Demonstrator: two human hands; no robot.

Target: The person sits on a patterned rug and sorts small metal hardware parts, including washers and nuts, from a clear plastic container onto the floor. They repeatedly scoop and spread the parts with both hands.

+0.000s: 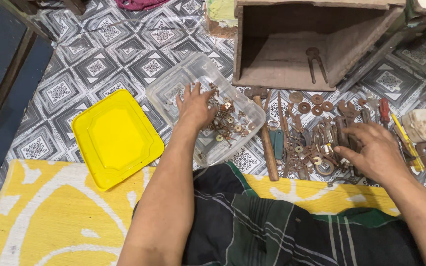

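Inside clear tub (173,86), left hand (194,106) fingers spread, empty; right hand (373,150) loosely open over rusty hardware (316,143).

left hand (194,106) in clear tub (173,81), rusty hardware (316,143)

Patterned floor (124,54) | laid with yellow lid (116,138), clear plastic tub (173,91), wooden box (292,69), rusty tools (316,143), yellow mat (50,216)
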